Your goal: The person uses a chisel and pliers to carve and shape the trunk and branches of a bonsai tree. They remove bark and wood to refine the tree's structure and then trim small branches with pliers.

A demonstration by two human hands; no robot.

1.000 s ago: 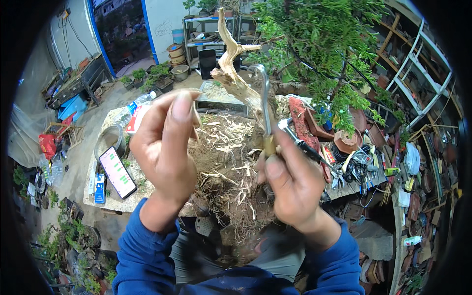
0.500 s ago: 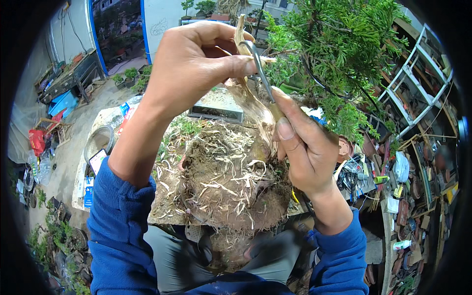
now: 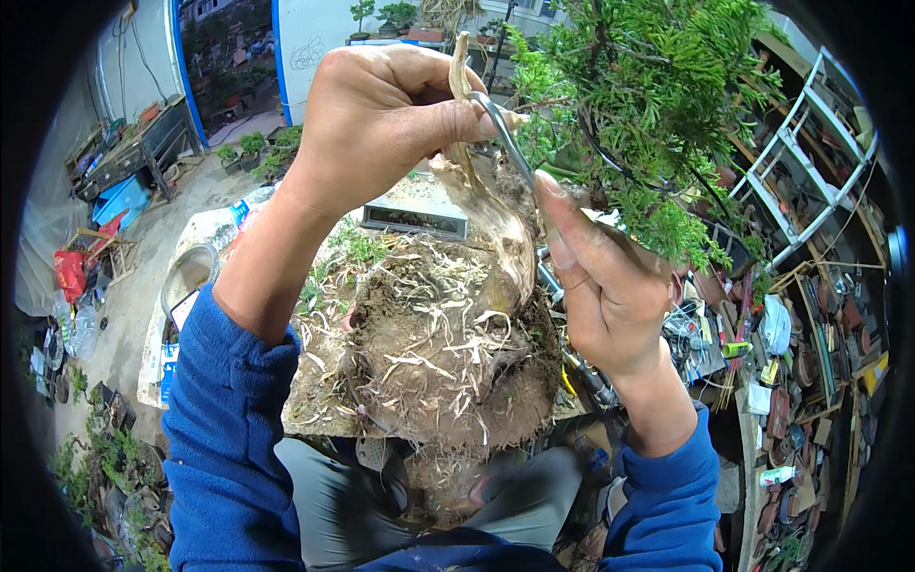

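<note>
A stripped, pale deadwood branch (image 3: 459,71) rises from the bare, twisted trunk (image 3: 500,229) of a potted juniper. My left hand (image 3: 376,133) is closed around this branch near its top, thumb in front. In my right hand (image 3: 615,296) is a slim carving tool (image 3: 510,143) with a curved metal hook at its end. That hook bends around the branch beside my left thumb; the tool's handle is mostly hidden by my fingers. Below, pale wood shavings (image 3: 429,364) lie scattered over the brown soil mound (image 3: 410,396) at the trunk's base.
Dense green foliage (image 3: 658,95) hangs at the upper right, close to my right hand. Behind the trunk sits a grey rectangular tray (image 3: 416,222). A round clear container (image 3: 191,272) stands at the left table edge. A metal ladder (image 3: 801,162) leans at the far right.
My right hand has shifted slightly right, and the tool's hook sits a little lower on the branch. My left hand keeps its hold; trunk and foliage have moved slightly left.
</note>
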